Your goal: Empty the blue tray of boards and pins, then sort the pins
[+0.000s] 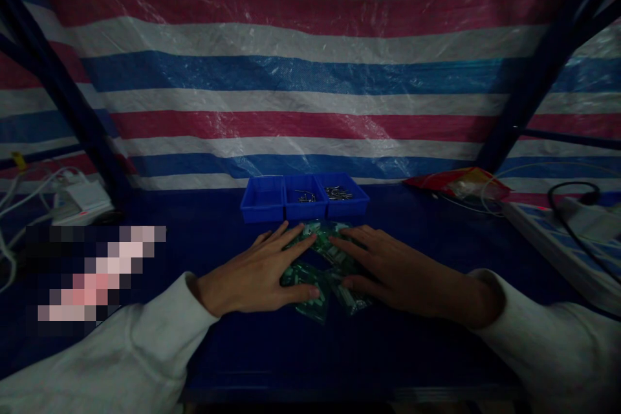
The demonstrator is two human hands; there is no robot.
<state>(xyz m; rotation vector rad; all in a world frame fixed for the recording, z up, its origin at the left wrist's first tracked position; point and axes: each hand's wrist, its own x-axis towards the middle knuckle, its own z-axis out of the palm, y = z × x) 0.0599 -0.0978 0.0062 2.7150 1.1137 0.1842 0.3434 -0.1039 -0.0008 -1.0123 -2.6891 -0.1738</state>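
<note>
Several small clear packets with green and pale contents lie in a loose group on the dark blue table. My left hand rests over the group's left side, fingers spread, its thumb on the lower left packet. From the right, my right hand lies over the other side with its fingers apart, its fingertips on the packets. Parts of the packets are hidden under both hands. Just behind them stands a row of blue trays; small metal pieces lie in the middle and right ones.
White cables and a power strip sit at the left, near a pixelated patch. At the right are a red bag, a black cable and a pale, flat box-like object. Striped sheeting hangs behind, between blue posts.
</note>
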